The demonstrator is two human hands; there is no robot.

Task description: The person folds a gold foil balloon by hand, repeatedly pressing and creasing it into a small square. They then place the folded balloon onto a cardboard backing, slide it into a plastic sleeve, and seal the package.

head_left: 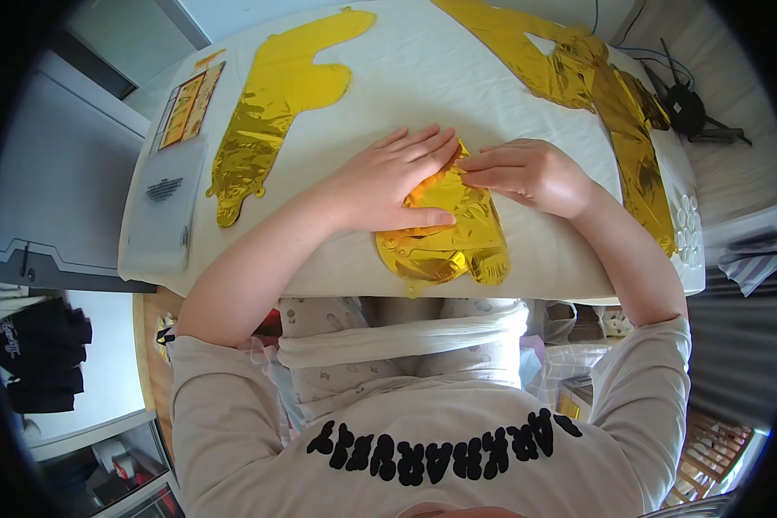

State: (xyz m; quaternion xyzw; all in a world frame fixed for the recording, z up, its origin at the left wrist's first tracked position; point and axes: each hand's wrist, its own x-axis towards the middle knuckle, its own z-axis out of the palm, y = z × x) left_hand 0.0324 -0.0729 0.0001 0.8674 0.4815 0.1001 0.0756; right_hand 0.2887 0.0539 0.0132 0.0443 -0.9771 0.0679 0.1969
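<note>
A crumpled gold foil balloon [449,242] lies at the near edge of the white table [423,78]. My left hand [388,177] rests flat on its upper left part, fingers spread and thumb laid along the foil. My right hand [531,173] presses on the balloon's top right corner with its fingertips, meeting the left hand's fingers. Neither hand grips the foil; both press down on it.
A flat gold foil letter balloon [276,104] lies at the left of the table. More gold foil balloons [613,95] lie along the right side. A clear plastic packet [160,207] and a printed card [186,108] sit at the left edge. Black cables [686,108] lie on the floor at right.
</note>
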